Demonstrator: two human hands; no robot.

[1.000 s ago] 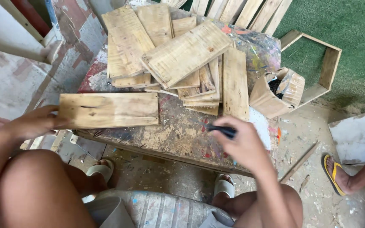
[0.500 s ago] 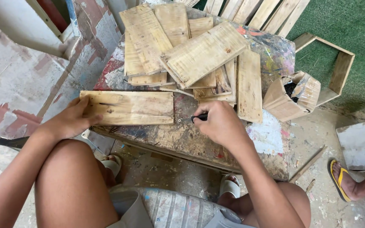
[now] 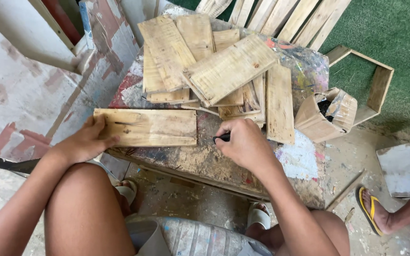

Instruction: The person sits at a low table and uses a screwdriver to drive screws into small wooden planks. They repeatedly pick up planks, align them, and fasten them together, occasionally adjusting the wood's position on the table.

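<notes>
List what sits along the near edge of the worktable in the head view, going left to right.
Left hand pressing on a wooden board → right hand gripping a dark-handled tool → upright plank → small wooden box → hexagonal wooden frame → another person's sandalled foot.

Pale tan plank (image 3: 148,127); paint-splattered table (image 3: 304,71); yellow sandal (image 3: 369,212).

A paint-spattered bench (image 3: 200,159) carries the lot. One flat wooden board (image 3: 155,127) lies along its 9 o'clock edge. A loose pile of boards (image 3: 214,66) fills 12 o'clock, one long plank (image 3: 280,104) beside it at 2. A small wooden box (image 3: 326,116) sits tilted at 3 o'clock.
</notes>
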